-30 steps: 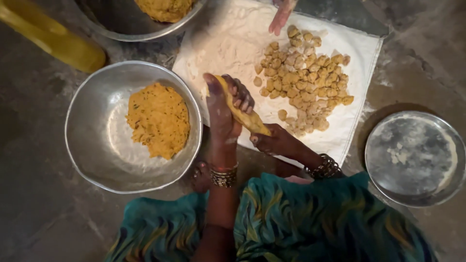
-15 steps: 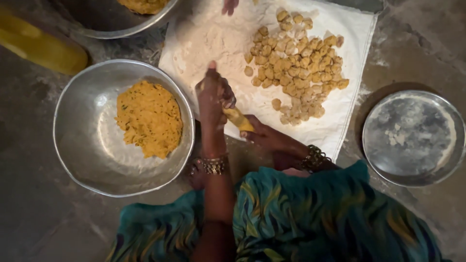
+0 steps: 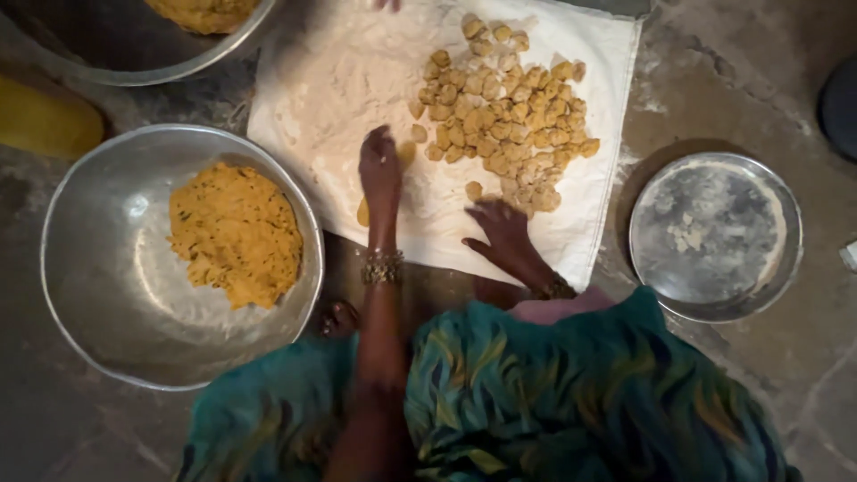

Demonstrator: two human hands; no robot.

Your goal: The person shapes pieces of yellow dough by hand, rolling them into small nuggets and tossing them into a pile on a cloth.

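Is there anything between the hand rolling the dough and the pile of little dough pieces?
Nothing visible. The left hand presses a dough roll on the floured cloth; only bare flour and one stray piece lie before the pile of pieces.

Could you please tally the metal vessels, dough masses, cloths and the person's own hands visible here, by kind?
Metal bowls: 2, the large bowl and the bowl at the top edge
Metal plates: 1, the floured plate
Large dough masses: 2, the bowl dough and the top dough
White cloths: 1, the floured cloth
Own hands: 2, left hand, right hand
Total: 8
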